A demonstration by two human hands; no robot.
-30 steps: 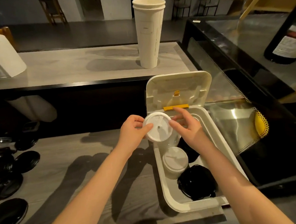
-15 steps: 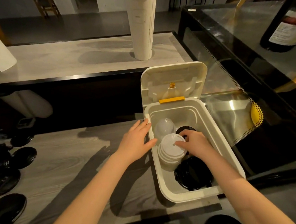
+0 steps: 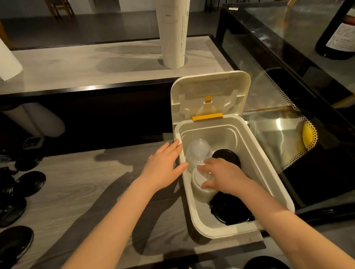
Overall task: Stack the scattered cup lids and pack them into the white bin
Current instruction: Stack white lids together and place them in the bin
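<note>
One white lid stack (image 3: 199, 187) stands in the white bin (image 3: 212, 231) beside one clear stack (image 3: 198, 152) and two black stacks (image 3: 230, 213), the bin's far end bare. The right hand (image 3: 223, 176) grips its top with curled fingers. The left hand (image 3: 162, 166) rests straight-fingered on the left rim, and at least five loose black lids (image 3: 31, 183) crowd the worktop's (image 3: 87, 191) left edge.

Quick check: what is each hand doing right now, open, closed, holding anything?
Left hand: open, fingers straight against the bin rim.
Right hand: closed on the lid stack inside the bin.

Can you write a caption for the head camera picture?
Right hand holds white lid stack inside the white bin; left hand touches its rim.
</note>
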